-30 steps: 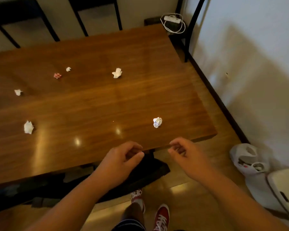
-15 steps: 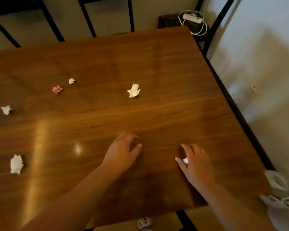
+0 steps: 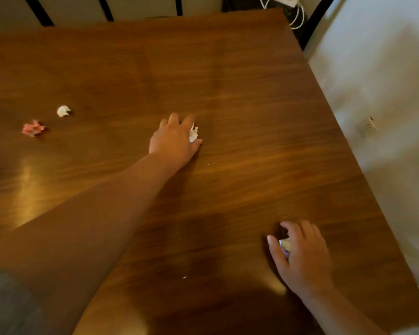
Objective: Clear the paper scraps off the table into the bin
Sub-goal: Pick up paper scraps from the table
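On the brown wooden table [image 3: 252, 97], my left hand [image 3: 173, 140] reaches far forward and closes its fingers around a white crumpled paper scrap [image 3: 193, 134] near the middle. My right hand [image 3: 302, 257] rests near the table's front right with its fingers curled over another white paper scrap [image 3: 285, 244], mostly hidden under the palm. A small white scrap [image 3: 63, 110] and a pink scrap [image 3: 33, 128] lie at the left. No bin is in view.
A white wall [image 3: 385, 93] runs along the table's right edge. A white power strip with cable [image 3: 290, 6] lies beyond the far right corner. Dark chair or railing bars [image 3: 104, 8] stand behind the far edge. A tiny white crumb [image 3: 184, 277] lies near the front.
My left hand has moved forward from the table's front to the white scrap in the middle and closed on it. My right hand stays over the front right scrap. The camera has moved closer.
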